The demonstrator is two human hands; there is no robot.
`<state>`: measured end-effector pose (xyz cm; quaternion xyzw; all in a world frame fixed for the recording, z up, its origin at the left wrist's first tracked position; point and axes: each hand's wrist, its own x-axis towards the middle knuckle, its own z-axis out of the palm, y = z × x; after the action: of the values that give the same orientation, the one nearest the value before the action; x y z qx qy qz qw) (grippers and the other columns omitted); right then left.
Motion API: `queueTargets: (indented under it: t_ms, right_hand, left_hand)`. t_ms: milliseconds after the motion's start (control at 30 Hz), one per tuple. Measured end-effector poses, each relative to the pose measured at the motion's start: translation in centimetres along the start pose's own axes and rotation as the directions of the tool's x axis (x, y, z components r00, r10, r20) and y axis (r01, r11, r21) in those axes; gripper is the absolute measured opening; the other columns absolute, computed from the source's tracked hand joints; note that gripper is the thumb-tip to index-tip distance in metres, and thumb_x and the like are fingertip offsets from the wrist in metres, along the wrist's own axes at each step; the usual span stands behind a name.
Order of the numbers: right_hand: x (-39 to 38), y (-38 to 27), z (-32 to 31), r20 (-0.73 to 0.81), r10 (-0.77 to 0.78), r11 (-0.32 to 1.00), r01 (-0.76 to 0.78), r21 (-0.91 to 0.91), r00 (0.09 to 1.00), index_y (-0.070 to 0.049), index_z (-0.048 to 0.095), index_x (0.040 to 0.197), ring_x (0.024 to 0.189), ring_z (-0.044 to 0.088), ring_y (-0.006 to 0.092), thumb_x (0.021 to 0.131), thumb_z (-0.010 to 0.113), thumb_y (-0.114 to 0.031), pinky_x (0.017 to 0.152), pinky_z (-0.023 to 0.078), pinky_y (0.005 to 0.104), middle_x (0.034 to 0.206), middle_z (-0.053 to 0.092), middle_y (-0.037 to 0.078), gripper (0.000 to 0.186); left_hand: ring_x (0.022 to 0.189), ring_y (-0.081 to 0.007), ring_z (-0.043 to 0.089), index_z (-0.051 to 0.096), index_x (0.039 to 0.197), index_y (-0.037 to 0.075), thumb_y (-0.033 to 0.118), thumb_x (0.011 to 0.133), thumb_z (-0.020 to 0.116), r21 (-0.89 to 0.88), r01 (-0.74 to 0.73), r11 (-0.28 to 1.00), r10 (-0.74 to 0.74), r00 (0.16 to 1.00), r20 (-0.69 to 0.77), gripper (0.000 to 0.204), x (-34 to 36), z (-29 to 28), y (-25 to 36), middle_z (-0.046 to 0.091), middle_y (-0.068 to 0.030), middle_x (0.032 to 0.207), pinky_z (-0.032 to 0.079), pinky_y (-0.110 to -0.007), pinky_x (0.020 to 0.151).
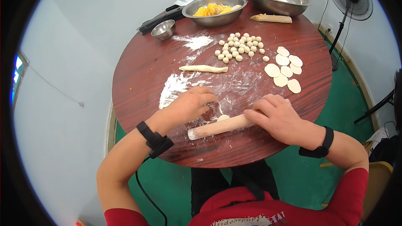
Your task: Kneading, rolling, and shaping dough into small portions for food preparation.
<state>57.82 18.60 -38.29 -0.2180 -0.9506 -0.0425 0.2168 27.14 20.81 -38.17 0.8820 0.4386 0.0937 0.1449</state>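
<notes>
Pale, smooth, cylindrical wooden rolling pin (220, 127) lies, in the head view, close to the near edge of a round, red-brown, wood-grained table (142, 69). It is slightly slanted: its left end points more toward the near edge, and its right end is covered by the right hand (276, 115). This hand is grasping the pin, with the thumb along the near side and the fingers bent over the top. The left hand (192, 102) is released; its fingers are loosely curved, the thumb is apart from them, and it is placed just beyond the left part of the pin, without holding it. Against the far side of the pin shows a small white dough piece (223, 117), partly hidden by the wood.

White powdery flour (171, 88) is spread on the table, mostly left of the middle. Beyond the hands lies a long, pale dough strip (203, 69). Farther toward the far edge there is a group of small, round, beige dough balls (239, 58), and near the right edge a cluster of thin, white, flat dough rounds (272, 70), some of them touching. Along the far edge stand a small steel bowl (163, 29), a wider steel bowl (217, 20) with yellow pieces (211, 9) inside, and a large steel basin (272, 6).
</notes>
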Motion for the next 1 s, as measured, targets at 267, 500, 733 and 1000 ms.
queueTargets:
  t_ms: [267,500,733,1000]
  right_hand:
    - [-2.5,1.0,-0.2,-0.025,0.102,0.995,-0.101,0.019,0.995,-0.011,0.061,0.111,0.090,0.056,0.0231,0.078,0.061,-0.010,0.074,0.048,0.0357,0.099,0.057,0.005,0.032]
    - [-4.1,1.4,0.4,0.001,0.110,0.990,-0.110,0.086,0.994,-0.012,0.061,0.112,0.092,0.056,0.0240,0.079,0.061,-0.009,0.074,0.048,0.0382,0.102,0.058,0.005,0.034]
    - [-4.8,1.2,-0.1,0.022,0.125,0.991,-0.126,0.053,0.992,-0.015,0.062,0.113,0.097,0.054,0.0231,0.081,0.060,-0.011,0.076,0.042,0.0386,0.103,0.058,0.002,0.032]
    - [-5.3,1.1,0.1,-0.090,0.113,0.994,-0.112,0.019,0.989,-0.015,0.063,0.112,0.098,0.054,0.0227,0.080,0.061,-0.012,0.077,0.042,0.0378,0.103,0.058,0.002,0.032]
  left_hand:
    - [0.112,-0.0295,0.056,0.069,0.104,0.009,0.007,0.077,0.072,-0.057,-0.347,0.936,0.348,0.937,0.019,0.028,0.5,1.2,0.6,0.062,-0.0078,0.116,0.047,-0.042,0.096]
    - [0.125,-0.0313,0.048,0.065,0.118,0.015,0.015,0.075,0.075,-0.023,-0.261,0.965,0.262,0.962,0.078,0.044,-0.1,1.5,1.7,0.056,-0.0092,0.131,0.039,-0.049,0.104]
    - [0.147,-0.0298,0.023,0.052,0.138,0.025,0.030,0.085,0.067,0.177,-0.452,0.875,0.409,0.883,0.230,0.055,0.0,2.9,3.0,0.036,-0.0014,0.154,0.016,-0.058,0.119]
    - [0.146,-0.0294,0.024,0.045,0.142,0.014,0.033,0.085,0.067,0.302,-0.309,0.902,0.245,0.941,0.232,0.063,-0.6,2.1,3.1,0.036,-0.0107,0.153,0.013,-0.057,0.119]
